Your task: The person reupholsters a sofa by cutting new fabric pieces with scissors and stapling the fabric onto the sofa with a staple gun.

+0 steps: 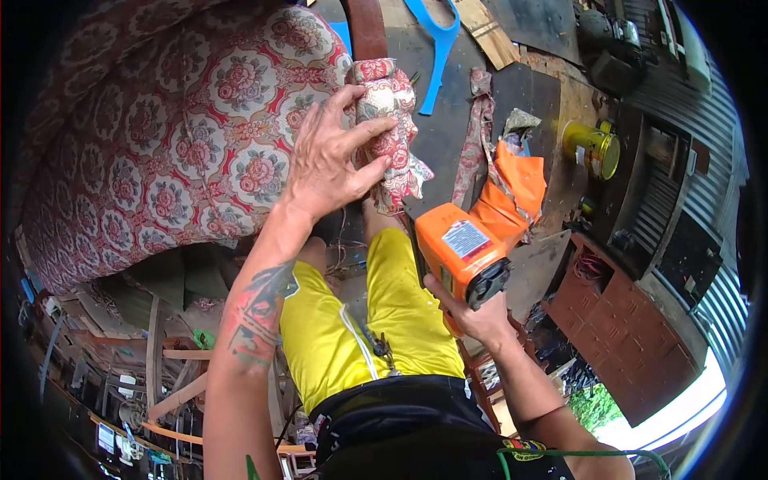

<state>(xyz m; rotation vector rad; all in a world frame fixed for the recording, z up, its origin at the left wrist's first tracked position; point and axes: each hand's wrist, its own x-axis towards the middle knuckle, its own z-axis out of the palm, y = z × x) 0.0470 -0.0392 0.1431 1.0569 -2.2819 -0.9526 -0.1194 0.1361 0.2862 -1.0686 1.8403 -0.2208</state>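
My left hand (336,156) lies with its fingers spread over a bunched strip of floral upholstery fabric (390,144) at the end of a padded piece of furniture. The fingertips and thumb touch the fabric. Red, white and grey rose-patterned cloth (192,136) covers the large rounded padding to the left. My right hand (480,320) is closed around a boxy orange tool with a label and a black end cap, apparently a staple gun (452,248). It is held right of the fabric, above my knee; most of its grip is hidden.
Beyond the fabric is a brown wooden piece (366,32). A blue curved part (438,48), a fabric strip (474,136) and an orange bag (516,188) lie on the dark surface. A yellow bucket (592,150) and brown cabinet (616,328) are at right.
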